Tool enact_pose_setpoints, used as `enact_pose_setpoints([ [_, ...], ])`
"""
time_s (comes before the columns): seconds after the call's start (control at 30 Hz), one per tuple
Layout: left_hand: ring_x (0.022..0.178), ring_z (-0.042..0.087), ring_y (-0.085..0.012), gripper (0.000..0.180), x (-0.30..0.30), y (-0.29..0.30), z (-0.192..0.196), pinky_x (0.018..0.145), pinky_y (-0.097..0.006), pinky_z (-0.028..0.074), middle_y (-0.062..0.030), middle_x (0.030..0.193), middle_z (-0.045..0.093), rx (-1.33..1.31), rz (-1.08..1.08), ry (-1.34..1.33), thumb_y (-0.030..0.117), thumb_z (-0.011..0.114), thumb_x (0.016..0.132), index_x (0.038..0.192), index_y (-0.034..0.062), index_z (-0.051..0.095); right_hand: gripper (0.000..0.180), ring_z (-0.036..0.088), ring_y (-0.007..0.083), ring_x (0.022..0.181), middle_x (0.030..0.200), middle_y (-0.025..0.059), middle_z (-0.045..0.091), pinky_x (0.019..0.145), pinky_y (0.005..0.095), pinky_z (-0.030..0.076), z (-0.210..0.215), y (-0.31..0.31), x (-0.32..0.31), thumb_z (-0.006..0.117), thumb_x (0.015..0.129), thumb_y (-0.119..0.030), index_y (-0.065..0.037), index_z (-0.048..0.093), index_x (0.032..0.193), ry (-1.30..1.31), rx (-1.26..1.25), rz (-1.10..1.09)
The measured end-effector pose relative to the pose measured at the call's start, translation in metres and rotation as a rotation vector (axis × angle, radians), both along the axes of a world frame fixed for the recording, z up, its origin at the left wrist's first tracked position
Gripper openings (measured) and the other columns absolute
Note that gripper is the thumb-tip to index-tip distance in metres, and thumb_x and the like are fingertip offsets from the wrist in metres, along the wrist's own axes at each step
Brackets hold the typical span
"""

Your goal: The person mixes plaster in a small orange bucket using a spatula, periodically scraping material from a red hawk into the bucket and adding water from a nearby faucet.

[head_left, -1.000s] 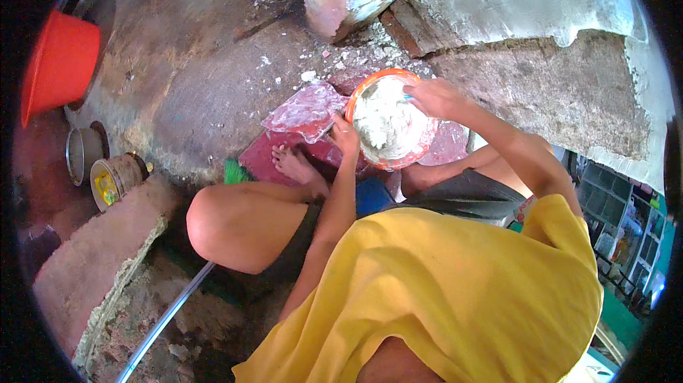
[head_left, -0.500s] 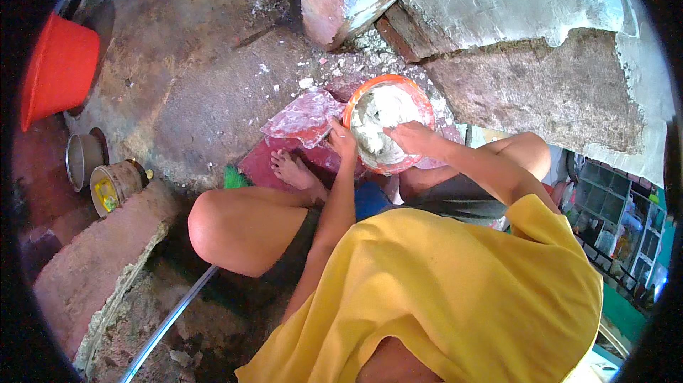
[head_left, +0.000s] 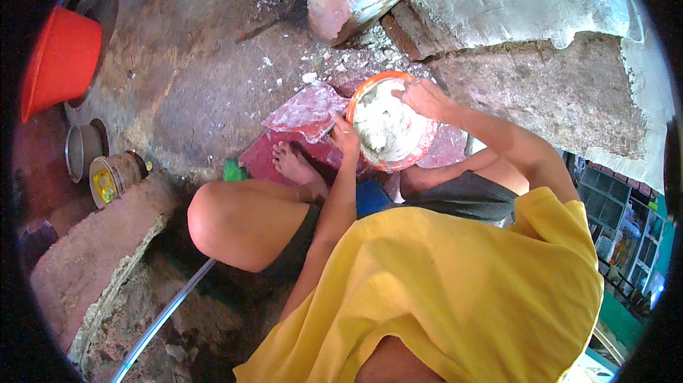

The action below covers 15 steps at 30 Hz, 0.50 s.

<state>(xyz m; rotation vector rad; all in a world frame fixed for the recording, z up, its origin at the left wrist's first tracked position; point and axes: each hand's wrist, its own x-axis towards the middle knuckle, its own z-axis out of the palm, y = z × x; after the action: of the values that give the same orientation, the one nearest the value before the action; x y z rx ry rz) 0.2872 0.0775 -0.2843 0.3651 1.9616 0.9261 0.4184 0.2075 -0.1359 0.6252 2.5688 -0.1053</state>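
A red tub (head_left: 60, 63) is seen at far left on the floor (head_left: 192, 91), with two tins (head_left: 107, 169) below it. Further right, an orange bowl (head_left: 370, 95) of pale dough (head_left: 384, 127) is held above a pink sheet (head_left: 306, 109). Its near rim is pinched by the left hand (head_left: 346, 134). The right hand (head_left: 425, 98) is laid on the far rim, fingers curled into the dough.

Bowl (head_left: 390, 127) of paste between both hands, tins (head_left: 99, 162) far left.
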Motion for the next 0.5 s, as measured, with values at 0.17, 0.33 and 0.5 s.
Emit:
enact_pose_setpoints([
  [0.17,0.104,0.038,-0.0403,0.055,0.005,-0.001,-0.005,0.092,-0.045,0.020,-0.0268,0.106,0.047,0.064,-0.016,0.131,0.038,0.016,0.087,0.103,-0.0050,0.047,0.032,0.057,0.0246,0.078,0.079,0.0170,0.056,0.061,0.0354,0.047,-0.066,0.004,0.031,0.049,0.069,-0.004,-0.004,0.050,0.101,0.067,0.042,0.102],
  [0.33,0.112,0.032,-0.0364,0.056,-0.005,0.001,0.012,0.097,-0.047,0.011,-0.0225,0.114,0.044,-0.065,-0.077,0.054,0.040,0.013,0.087,0.115,0.0007,0.041,0.036,0.051,0.0311,0.093,0.098,0.0250,0.050,0.079,0.0377,0.042,-0.064,-0.002,0.052,0.049,0.073,-0.009,0.001,0.043,0.107,0.089,-0.231,-0.265],
  [0.5,0.114,0.032,-0.0352,0.057,0.003,0.003,0.006,0.099,-0.047,0.008,-0.0214,0.116,0.043,-0.050,-0.066,0.019,0.041,0.011,0.086,0.118,0.0018,0.039,0.041,0.048,0.0341,0.097,0.103,0.0259,0.048,0.084,0.0377,0.038,-0.079,-0.014,0.080,0.046,0.077,-0.013,0.005,0.037,0.113,-0.123,-0.619,-0.716],
])
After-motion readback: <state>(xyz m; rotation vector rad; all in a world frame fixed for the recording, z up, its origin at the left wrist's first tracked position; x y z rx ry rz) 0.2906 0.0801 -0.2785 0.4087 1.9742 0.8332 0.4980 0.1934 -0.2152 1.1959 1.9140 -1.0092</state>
